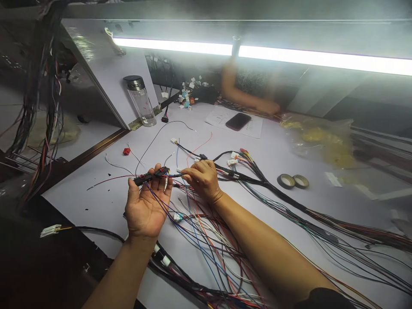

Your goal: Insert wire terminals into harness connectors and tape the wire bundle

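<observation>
My left hand is palm up and holds a black connector block with red inserts between its fingertips and thumb. Thin coloured wires run from the block across my palm. My right hand is closed in a pinch on a thin wire that leads into the right end of the block. Both hands hover over a wire harness spread on the white table. A thick black taped branch of the harness runs off to the right.
Two tape rolls lie right of my hands. A clear water bottle, a dark phone on paper, a small red part and a plastic bag sit farther back. Another person's arm rests at the far edge.
</observation>
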Demonstrator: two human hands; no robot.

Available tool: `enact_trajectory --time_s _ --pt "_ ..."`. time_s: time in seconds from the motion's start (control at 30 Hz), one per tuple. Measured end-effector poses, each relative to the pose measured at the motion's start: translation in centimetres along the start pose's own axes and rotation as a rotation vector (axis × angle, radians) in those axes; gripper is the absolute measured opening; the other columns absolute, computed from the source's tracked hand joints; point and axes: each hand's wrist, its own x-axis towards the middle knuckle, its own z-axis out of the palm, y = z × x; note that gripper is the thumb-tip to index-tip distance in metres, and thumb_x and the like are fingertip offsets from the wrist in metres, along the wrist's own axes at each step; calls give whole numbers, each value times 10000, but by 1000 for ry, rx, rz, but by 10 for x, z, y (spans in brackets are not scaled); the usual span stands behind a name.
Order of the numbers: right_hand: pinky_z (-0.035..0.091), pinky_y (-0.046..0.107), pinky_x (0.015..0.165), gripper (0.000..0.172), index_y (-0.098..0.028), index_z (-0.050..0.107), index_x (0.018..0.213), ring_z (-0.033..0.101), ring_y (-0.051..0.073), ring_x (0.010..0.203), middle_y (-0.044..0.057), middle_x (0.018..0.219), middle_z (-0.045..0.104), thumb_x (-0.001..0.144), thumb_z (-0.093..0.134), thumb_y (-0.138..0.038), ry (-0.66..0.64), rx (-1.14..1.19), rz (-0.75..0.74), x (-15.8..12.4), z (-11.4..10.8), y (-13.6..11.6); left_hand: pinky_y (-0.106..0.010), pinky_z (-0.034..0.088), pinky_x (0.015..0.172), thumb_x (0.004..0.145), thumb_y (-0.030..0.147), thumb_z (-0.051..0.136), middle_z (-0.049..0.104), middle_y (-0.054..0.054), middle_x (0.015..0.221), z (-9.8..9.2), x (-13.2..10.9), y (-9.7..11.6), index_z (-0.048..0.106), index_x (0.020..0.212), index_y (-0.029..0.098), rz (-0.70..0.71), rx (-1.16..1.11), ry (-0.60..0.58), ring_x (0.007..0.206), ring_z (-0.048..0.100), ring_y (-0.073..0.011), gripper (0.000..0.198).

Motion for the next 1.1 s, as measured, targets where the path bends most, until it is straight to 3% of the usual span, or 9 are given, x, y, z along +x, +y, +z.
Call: enact_trajectory --time_s 0.67,0.9,1.1 --pt "274 336 819 322 -248 704 946 492 150 766 17 774 596 970 445 -437 44 67 0 1 -1 0 -420 419 1055 923 526 405 647 -122 1198 -1 1 2 632 1011 129 -19 -12 3 1164 575 -225 466" --pt "284 332 798 331 -236 702 910 497 142 736 7 747 604 970 447 -437 121 95 -24 1 -1 -1 -430 410 1063 922 532 403 635 -108 1226 -3 4 1 622 1023 117 -19 -18 3 1151 582 -229 480" --pt "277 329 810 327 -249 703 934 500 143 748 9 763 615 969 445 -446 71 77 1 1 -1 -1 -432 399 1071 922 534 405 634 -111 1227 -3 5 0 625 1022 117 -21 -25 2 1157 579 -234 482"
